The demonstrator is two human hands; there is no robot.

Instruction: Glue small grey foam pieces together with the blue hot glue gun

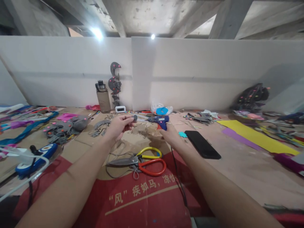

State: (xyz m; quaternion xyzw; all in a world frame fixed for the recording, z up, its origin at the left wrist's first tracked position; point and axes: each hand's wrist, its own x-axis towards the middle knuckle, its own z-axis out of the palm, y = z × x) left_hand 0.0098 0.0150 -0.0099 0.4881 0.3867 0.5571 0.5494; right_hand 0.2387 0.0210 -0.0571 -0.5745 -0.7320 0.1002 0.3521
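My left hand [120, 126] is closed in a pinch on a small dark grey piece [135, 118], held above the cardboard. Facing it from the right, my right hand [169, 132] grips a blue glue gun [161, 120]. The gun's nozzle points left, close to the grey piece; whether they touch I cannot tell. Nearer to me lie large scissors [137, 161] with one yellow and one red handle, blades to the left, over a tangle of grey cord [114, 172]. A crumpled tan lump [152, 130] sits beneath the glue gun.
A black phone [202, 144] lies right of my right arm, near yellow sheet material [256, 134]. Grey pieces with pink dots [65, 128] pile up at left, beside a blue and white power strip [38, 159]. A bottle [103, 98] stands by the back wall.
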